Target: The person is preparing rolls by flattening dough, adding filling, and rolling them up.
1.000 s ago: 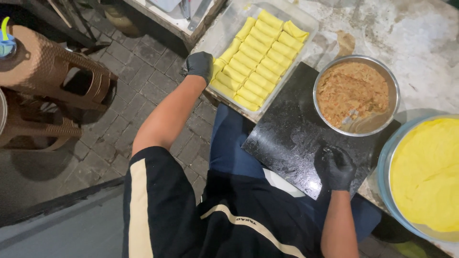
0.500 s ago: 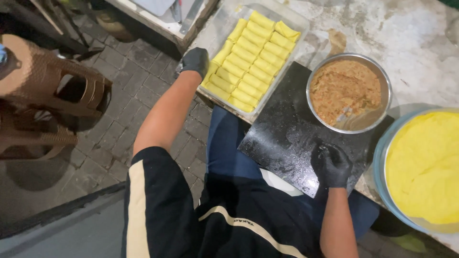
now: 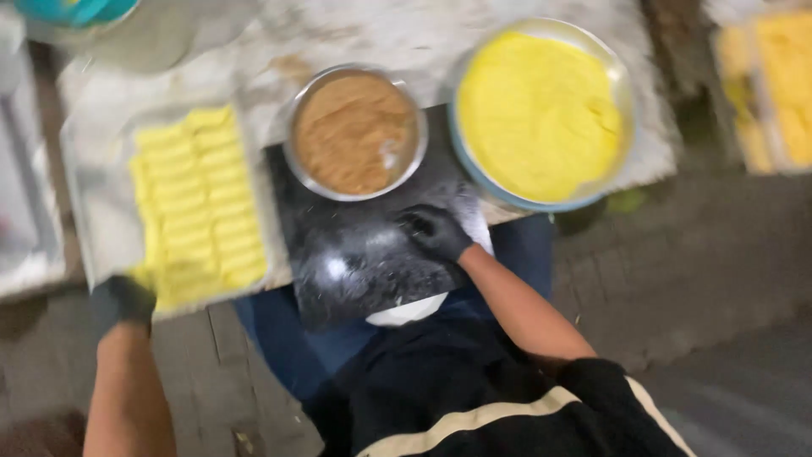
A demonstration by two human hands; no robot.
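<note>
My left hand [image 3: 125, 298], in a black glove, grips the near corner of a clear tray [image 3: 89, 182] filled with rows of yellow rolls [image 3: 196, 203]. My right hand [image 3: 436, 232], also black-gloved, rests with curled fingers on a black board [image 3: 355, 262] that lies across my lap and the table edge. Nothing shows in that hand. Just beyond the board stands a metal bowl of brown crumbly filling [image 3: 355, 131]. To its right, a round pan holds a stack of yellow sheets [image 3: 541, 110].
A stained stone tabletop [image 3: 355, 38] carries the tray, bowl and pan. Another tray of yellow pieces [image 3: 782, 93] sits far right, blurred. A teal object [image 3: 76, 8] is at the top left. Paved floor [image 3: 719, 279] lies to the right.
The view has swung, so the table now runs across the top. My left hand stays at the tray corner and my right hand stays on the black board.
</note>
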